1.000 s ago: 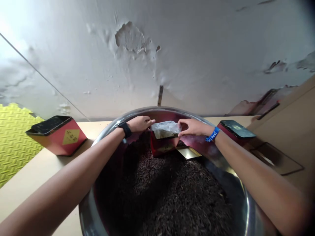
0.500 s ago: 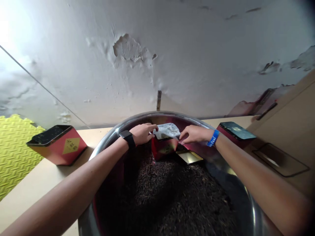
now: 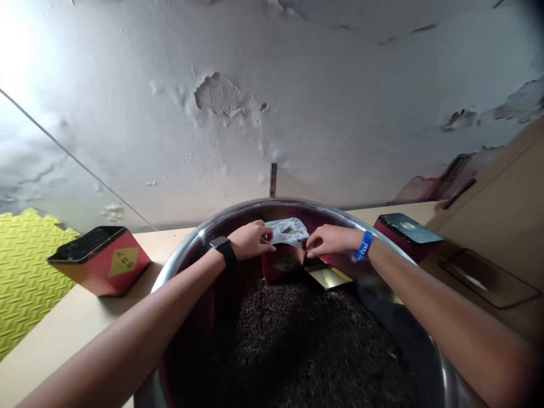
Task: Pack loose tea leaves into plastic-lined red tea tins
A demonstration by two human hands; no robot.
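Note:
A red tin [image 3: 281, 263] with a gold diamond label stands on dark loose tea leaves [image 3: 293, 345] inside a big metal basin [image 3: 170, 266]. A clear plastic bag [image 3: 289, 229] lines the tin and rises above its rim. My left hand [image 3: 251, 240], with a black watch on the wrist, pinches the bag's left edge. On the other side my right hand [image 3: 325, 239], wearing a blue wristband, has its fingers closed at the bag's right edge. The tin's lid [image 3: 329, 276] lies gold side up on the leaves, below my right hand.
A red tin [image 3: 114, 263] without its lid sits on the table [image 3: 85, 317] left of the basin. A closed dark-topped tin [image 3: 408, 232] stands to the right, beside a cardboard box [image 3: 501, 215]. Behind is a peeling wall [image 3: 323, 113]; yellow foam matting [image 3: 29, 277] lies far left.
Both hands stay at the bag's edges, and its mouth is now spread wider. The view has tilted slightly, so everything sits a little lower.

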